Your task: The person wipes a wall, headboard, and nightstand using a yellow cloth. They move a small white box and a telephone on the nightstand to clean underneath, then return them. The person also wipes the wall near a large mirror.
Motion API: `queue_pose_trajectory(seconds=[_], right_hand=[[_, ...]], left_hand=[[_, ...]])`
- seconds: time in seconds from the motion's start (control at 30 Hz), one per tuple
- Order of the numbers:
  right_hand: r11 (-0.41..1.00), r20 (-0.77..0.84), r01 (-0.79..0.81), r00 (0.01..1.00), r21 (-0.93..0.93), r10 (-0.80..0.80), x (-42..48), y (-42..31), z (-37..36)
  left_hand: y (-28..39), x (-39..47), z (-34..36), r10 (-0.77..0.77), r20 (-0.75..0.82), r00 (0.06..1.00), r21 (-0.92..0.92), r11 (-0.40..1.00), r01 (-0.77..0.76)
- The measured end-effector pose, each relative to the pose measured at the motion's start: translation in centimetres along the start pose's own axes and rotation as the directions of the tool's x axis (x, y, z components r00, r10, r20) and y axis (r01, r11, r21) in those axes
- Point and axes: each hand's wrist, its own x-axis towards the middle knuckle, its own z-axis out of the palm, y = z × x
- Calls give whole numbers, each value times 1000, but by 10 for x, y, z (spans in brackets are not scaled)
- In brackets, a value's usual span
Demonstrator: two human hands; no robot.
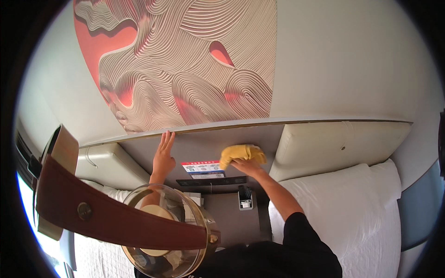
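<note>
My right hand [247, 166] holds a folded yellow cloth [240, 153] against the grey headboard panel [198, 146] between two beds. Just left of the cloth, a printed sign [202, 169] with a red top band is fixed to the panel; the cloth covers its right edge. My left hand [164, 158] rests bare on the panel, fingertips at the ledge along its top, with nothing in it. Below the sign runs a black socket strip [229, 181].
A wall lamp with a brown leather strap [114, 222] and glass shade crosses the lower left. On the nightstand [233, 226] stands a small holder [245, 203] with a remote. A bed with white pillows [320, 194] lies at right, another at left. Relief art [194, 69] covers the wall above.
</note>
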Motion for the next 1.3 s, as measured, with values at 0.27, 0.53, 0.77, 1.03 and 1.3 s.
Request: queue_pose_trajectory(seconds=[0.27,0.53,0.77,1.03,1.3], right_hand=[[963,-394,-23,915,-269,-88,58,-28,-19],[896,-47,-202,970,394,240,-18,-8,38],[891,-644,-437,648,124,407,-8,10,18],[779,-747,-496,330,384,578,12,0,12],[497,-533,-368,6,786,846,25,-11,7]], left_hand=[[6,6,8,14,6,1000,-11,1000,-14],[5,0,-8,-9,55,998,21,1000,8],[8,2,12,53,-9,999,48,997,-52],[9,5,8,47,-9,999,40,998,-47],[12,6,10,39,-6,999,9,999,-39]])
